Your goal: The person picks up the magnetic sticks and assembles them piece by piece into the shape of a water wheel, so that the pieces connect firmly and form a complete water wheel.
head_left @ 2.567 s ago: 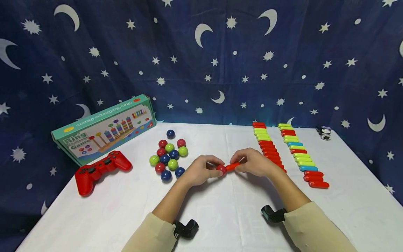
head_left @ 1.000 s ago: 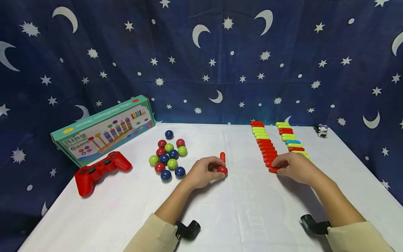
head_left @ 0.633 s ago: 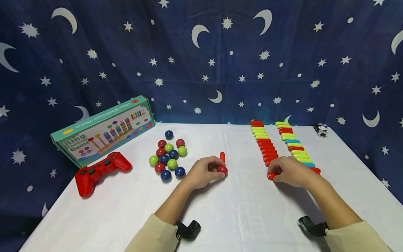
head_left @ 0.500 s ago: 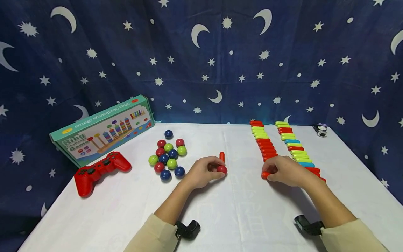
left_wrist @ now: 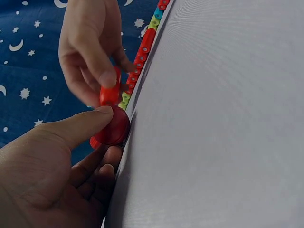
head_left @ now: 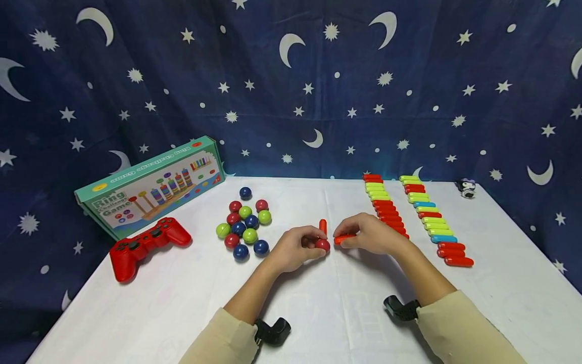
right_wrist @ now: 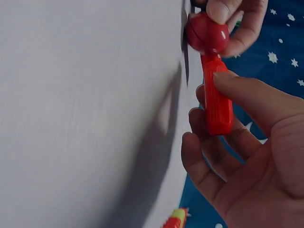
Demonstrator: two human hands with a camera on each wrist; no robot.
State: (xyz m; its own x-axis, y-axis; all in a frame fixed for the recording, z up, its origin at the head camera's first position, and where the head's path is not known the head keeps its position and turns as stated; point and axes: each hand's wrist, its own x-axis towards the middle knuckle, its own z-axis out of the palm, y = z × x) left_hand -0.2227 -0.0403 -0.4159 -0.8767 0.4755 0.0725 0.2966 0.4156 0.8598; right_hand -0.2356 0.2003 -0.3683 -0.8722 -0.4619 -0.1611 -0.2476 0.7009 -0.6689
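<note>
My left hand (head_left: pixel 293 247) pinches a red ball (head_left: pixel 322 245) between thumb and fingers. One red stick (head_left: pixel 323 226) juts from the ball toward the back of the table. Just right of the ball, my right hand (head_left: pixel 368 235) pinches another red stick (head_left: pixel 344 239) that points sideways at it. In the right wrist view this ridged stick (right_wrist: pixel 218 99) lines up with the ball (right_wrist: pixel 207 32), its tip right at the ball's surface. Seen from the left wrist, the thumb lies over the ball (left_wrist: pixel 118 127), and part of the jutting stick (left_wrist: pixel 94 142) shows beyond it.
Several red, green and blue balls (head_left: pixel 249 235) lie left of my left hand. Two rows of coloured sticks (head_left: pixel 382 205) run along the right. A red game controller (head_left: pixel 150 245), a green game box (head_left: pixel 150 187) and a small figurine (head_left: pixel 467 188) stand farther out.
The ball has turned, so its stick now points away. My right hand let go of that stick, took another red one from the near end of a row and brought it left to the ball.
</note>
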